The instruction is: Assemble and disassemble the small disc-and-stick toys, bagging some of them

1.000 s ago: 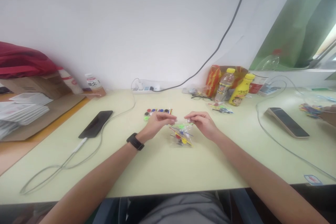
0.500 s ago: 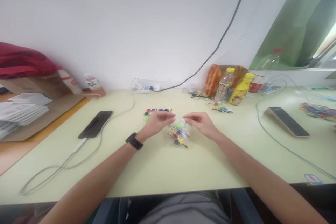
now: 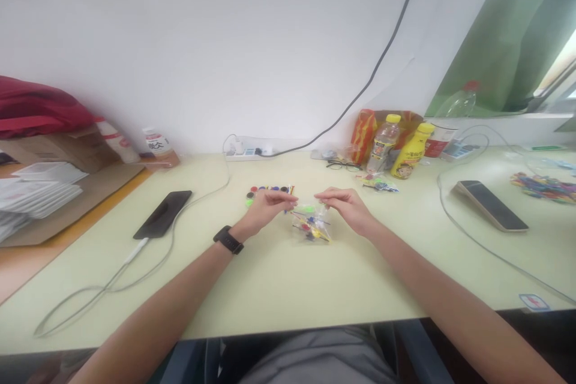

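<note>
A clear plastic bag (image 3: 311, 229) with small yellow, blue, red and green parts inside hangs or stands in front of me, low over the table; whether it touches the top is hard to tell. My left hand (image 3: 265, 211) is closed in a pinch at the bag's upper left edge. At the upper right edge, my right hand (image 3: 347, 207) pinches with thumb and forefinger. A small gap separates the fingertips. Small round coloured pieces (image 3: 254, 189), red, black, blue and green, lie just behind my left hand, which partly hides them.
A phone (image 3: 163, 215) on a charging cable lies left; another phone (image 3: 491, 207) rests on a stand at right. Behind stand a yellow bottle (image 3: 410, 153), a clear bottle (image 3: 382, 147), glasses (image 3: 342, 165) and another small parts bag (image 3: 378, 183). A power strip (image 3: 249, 153) sits by the wall.
The bag has shifted slightly to the right and up between my hands. My fingers still pinch its upper edges, and the camera view has moved a little.
</note>
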A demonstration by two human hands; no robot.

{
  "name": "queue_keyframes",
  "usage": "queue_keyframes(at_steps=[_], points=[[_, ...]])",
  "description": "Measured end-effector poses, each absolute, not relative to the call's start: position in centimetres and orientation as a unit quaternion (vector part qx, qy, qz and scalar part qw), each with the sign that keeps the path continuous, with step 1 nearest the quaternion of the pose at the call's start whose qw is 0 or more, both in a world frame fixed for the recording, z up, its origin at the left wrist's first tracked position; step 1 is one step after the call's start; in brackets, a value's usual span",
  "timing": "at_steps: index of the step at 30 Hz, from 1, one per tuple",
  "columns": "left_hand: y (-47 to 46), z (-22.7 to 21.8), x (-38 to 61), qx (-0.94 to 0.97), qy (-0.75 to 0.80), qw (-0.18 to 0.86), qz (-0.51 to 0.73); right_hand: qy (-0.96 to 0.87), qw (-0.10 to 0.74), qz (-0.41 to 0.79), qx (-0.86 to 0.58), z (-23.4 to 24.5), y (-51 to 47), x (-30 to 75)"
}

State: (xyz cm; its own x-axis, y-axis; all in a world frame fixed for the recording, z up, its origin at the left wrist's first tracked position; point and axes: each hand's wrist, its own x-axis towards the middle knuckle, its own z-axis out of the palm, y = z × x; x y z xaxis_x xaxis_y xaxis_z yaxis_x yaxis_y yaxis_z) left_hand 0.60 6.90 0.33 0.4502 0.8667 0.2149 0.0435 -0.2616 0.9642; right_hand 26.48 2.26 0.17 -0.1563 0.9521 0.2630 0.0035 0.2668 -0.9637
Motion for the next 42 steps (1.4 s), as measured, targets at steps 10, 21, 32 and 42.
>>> queue_keyframes(at_steps=[10, 21, 32, 42], points=[[6.6, 0.3, 0.8, 0.674, 0.338, 0.509, 0.414, -0.61, 0.509, 0.44, -0.419, -0.2, 2.1, 26.0], [6.9, -0.3, 0.9, 0.759, 0.324, 0.41, 0.389, -0.601, 0.521, 0.421, -0.436, 0.0, 2.0, 25.8], [5.9, 0.8, 1.1, 0.688, 0.331, 0.495, 0.414, -0.648, 0.531, 0.387, -0.385, 0.1, 1.9, 26.2], [5.1, 1.1, 1.4, 0.733, 0.294, 0.454, 0.412, -0.666, 0.461, 0.414, -0.415, 1.2, 1.2, 26.0]])
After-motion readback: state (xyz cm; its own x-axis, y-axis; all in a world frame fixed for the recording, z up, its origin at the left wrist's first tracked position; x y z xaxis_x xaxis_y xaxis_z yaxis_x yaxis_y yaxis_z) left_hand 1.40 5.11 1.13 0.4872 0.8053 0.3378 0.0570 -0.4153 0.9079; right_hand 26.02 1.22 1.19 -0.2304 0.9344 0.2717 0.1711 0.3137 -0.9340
